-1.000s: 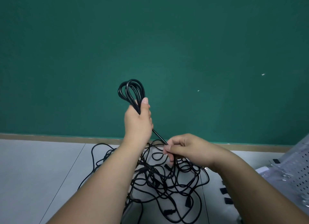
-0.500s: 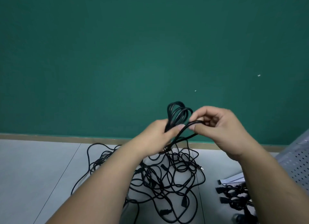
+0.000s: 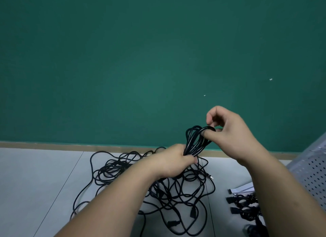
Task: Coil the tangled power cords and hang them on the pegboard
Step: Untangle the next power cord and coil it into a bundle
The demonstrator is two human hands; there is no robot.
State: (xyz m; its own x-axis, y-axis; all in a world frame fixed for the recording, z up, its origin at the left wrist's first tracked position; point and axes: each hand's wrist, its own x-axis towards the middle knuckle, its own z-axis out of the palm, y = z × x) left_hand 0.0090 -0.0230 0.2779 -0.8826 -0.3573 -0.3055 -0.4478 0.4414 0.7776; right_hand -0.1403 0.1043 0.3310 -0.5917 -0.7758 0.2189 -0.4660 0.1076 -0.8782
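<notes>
The left hand [image 3: 176,163] clasps the coil [image 3: 194,141] at its base; the right hand [image 3: 227,130] pinches its top loop. Trailing cord, apparently caught in the floor tangle [image 3: 176,189], could snag, spilling loops.

Two hands up here, the left hand [image 3: 173,161] and the right hand [image 3: 229,130], sharing just one coil [image 3: 195,141] of black cord. Down on the floor [image 3: 35,175] that's one big tangle [image 3: 176,189], its cords too knotted to count, with three plugs [image 3: 193,213] showing in it, plus one smaller bunch [image 3: 247,206] at the right showing two plug ends [image 3: 229,200]. One pegboard [image 3: 310,171] at the right edge, and two white specks [image 3: 271,79] on the green wall [image 3: 123,60].
</notes>
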